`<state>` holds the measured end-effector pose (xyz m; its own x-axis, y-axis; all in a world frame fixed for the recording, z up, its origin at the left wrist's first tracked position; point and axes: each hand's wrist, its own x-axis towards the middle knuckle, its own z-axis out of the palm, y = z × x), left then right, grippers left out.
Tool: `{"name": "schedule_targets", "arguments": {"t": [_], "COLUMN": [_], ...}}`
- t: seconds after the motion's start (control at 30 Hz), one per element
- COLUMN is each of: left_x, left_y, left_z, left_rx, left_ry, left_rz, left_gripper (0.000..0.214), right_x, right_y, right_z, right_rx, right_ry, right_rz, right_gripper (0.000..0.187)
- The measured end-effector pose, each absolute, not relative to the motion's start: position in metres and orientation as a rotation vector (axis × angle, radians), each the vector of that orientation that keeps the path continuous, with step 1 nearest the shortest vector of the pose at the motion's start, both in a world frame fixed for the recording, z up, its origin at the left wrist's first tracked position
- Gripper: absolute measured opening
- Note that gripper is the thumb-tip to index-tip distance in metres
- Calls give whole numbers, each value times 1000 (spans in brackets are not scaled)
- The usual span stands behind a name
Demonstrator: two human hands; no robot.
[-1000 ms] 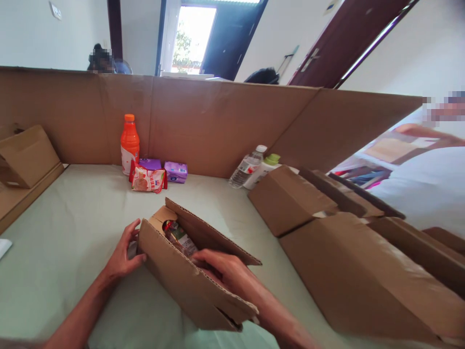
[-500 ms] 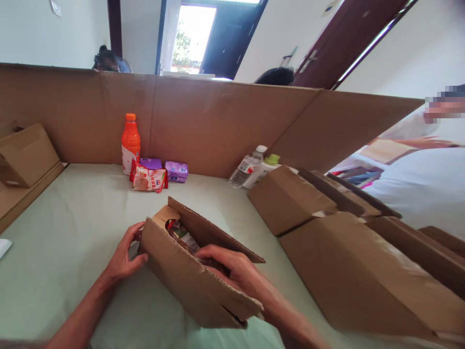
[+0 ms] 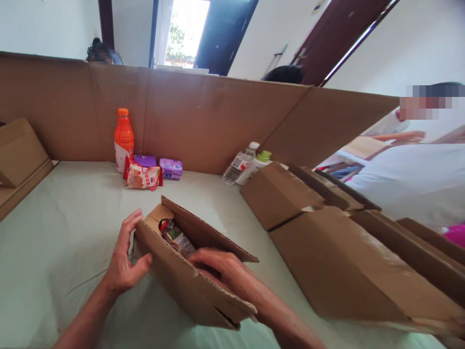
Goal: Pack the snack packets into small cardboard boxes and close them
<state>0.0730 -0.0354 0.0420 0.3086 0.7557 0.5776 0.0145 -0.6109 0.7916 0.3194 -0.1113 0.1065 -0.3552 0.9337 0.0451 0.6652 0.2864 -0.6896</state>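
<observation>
An open cardboard box [image 3: 181,276] stands tilted in front of me, its top flaps spread. Inside it lies a packet [image 3: 178,237] in shiny red, green and white wrapping, partly covered. My left hand [image 3: 126,259] is at the box's left end, fingers spread and thumb out by its side wall; I cannot tell whether it still touches. My right hand [image 3: 227,271] reaches down into the box beside the packet, and the fingertips are hidden by the wall.
An orange bottle [image 3: 124,140], a red-and-white snack packet [image 3: 143,176] and purple packs [image 3: 171,168] stand by the cardboard partition [image 3: 199,116]. A clear bottle [image 3: 240,165] and a green-capped bottle [image 3: 256,167] lean at right, near cardboard boxes [image 3: 327,257]. Other people are beyond.
My left hand's fingers have straightened and spread at the box's end. My right hand stays inside the box. The view has shifted slightly, moving the scene leftward.
</observation>
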Motion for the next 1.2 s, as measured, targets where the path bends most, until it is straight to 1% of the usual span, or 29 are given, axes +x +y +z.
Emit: {"name": "schedule_targets", "arguments": {"t": [0.17, 0.27, 0.37, 0.47, 0.63, 0.77, 0.83, 0.9, 0.97, 1.1, 1.2], "left_x": [68, 64, 59, 54, 46, 43, 43, 42, 42, 42, 43], "left_y": [-34, -41, -50, -60, -72, -74, -75, -75, -75, -75, -74], "left_z": [52, 59, 62, 60, 56, 54, 53, 52, 52, 55, 59], "left_rx": [1691, 1665, 1679, 1726, 1792, 1822, 1815, 1815, 1833, 1880, 1929], "left_ry": [616, 605, 612, 712, 904, 904, 915, 923, 924, 930, 921], "left_rz": [1321, 1363, 1385, 1386, 1330, 1316, 1308, 1305, 1300, 1288, 1303], "left_gripper": [29, 18, 12, 10, 13, 13, 14, 14, 14, 15, 17], "right_x": [320, 321, 321, 321, 321, 311, 302, 293, 288, 291, 298], "right_y": [-112, -113, -112, -110, -111, -112, -110, -107, -103, -103, -107], "right_z": [106, 105, 105, 108, 121, 129, 129, 127, 122, 111, 105], "right_rx": [-1436, -1413, -1399, -1408, -1454, -1470, -1499, -1540, -1551, -1496, -1423], "right_ry": [-2170, -2157, -2141, -2161, -2294, -2463, -2557, -2626, -2664, -2606, -2447], "right_rz": [708, 685, 686, 717, 788, 613, 452, 304, 237, 277, 279], "right_gripper": [20, 20, 20, 20, 18, 31, 25, 12, 6, 14, 27]}}
